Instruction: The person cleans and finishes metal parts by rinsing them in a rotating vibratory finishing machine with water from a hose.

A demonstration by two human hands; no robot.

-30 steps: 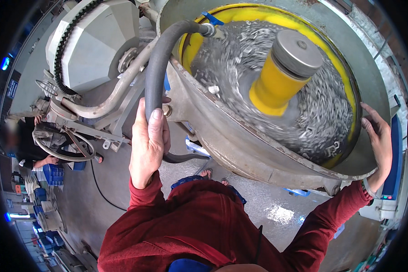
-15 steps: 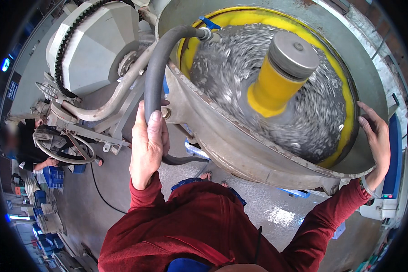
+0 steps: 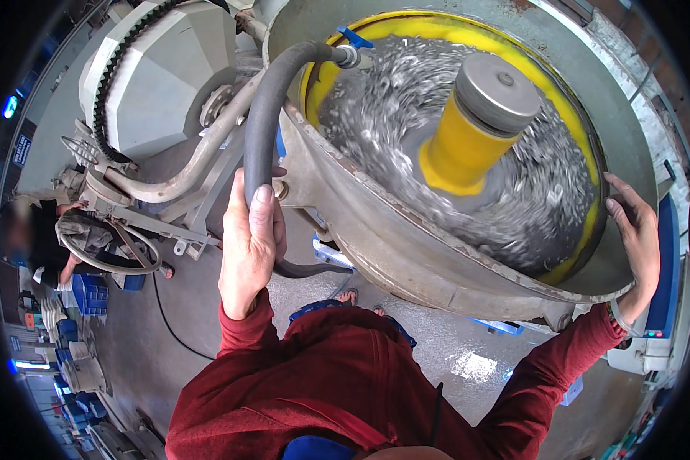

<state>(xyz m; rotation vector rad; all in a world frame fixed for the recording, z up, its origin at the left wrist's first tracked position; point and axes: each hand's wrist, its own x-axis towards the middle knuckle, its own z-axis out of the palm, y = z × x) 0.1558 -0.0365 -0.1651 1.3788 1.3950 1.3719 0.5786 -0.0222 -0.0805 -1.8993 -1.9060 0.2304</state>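
Observation:
My left hand (image 3: 249, 245) is closed around a thick dark grey hose (image 3: 261, 146), thumb along its near side. The hose arches up to a metal fitting (image 3: 349, 57) with a blue valve lever (image 3: 354, 37) over the tub's rim. Inside the round grey metal tub (image 3: 406, 238), a yellow-lined bowl (image 3: 406, 31) holds many small shiny metal pieces (image 3: 391, 115), blurred by motion. A yellow post with a metal cap (image 3: 498, 92) rises from their midst. At the right, my right hand (image 3: 638, 241) reaches over the rim, fingers apart, fingertips at the bowl's edge.
A pale many-sided drum (image 3: 169, 77) with a chain around it stands at the upper left, beside a bent pipe frame (image 3: 184, 180). Another person (image 3: 50, 238) works by a handwheel (image 3: 111, 264). Blue crates (image 3: 90, 295) are below them; a black cable (image 3: 165, 318) crosses the floor.
The metal pieces in the bowl have shifted and now show a different swirl. Both my hands stay in place. The other person's arms have moved slightly.

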